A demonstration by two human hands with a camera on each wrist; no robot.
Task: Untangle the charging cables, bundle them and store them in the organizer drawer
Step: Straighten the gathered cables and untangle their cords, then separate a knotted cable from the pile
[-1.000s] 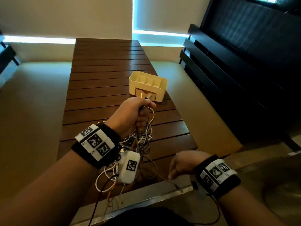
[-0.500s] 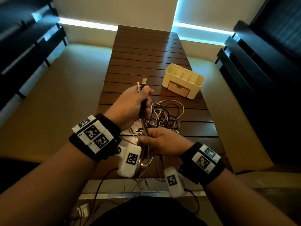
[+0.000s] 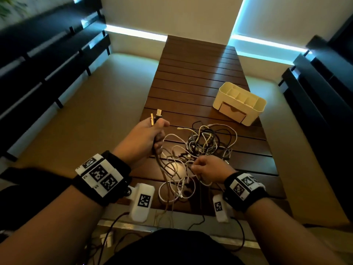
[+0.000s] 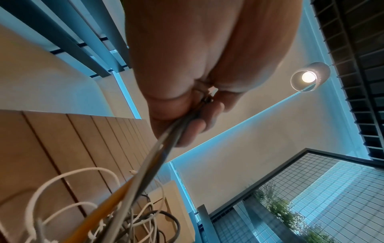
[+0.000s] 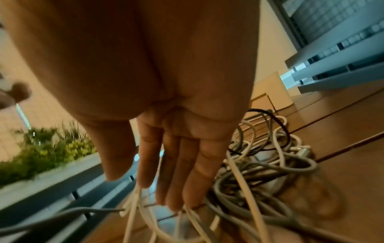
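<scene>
Right hand (image 3: 209, 170) lower, cables (image 3: 206, 148) blurred

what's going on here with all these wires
A person is sorting out a tangle of charging cables on a slatted wooden table. Their left hand grips several cable ends in a fist, plugs sticking up above it. The right hand reaches into the loose white loops at the near side of the pile, fingers mostly straight among the strands. Most cables remain knotted together. The cream organizer sits farther back on the right, its drawer closed, so nothing is stored yet.
</scene>
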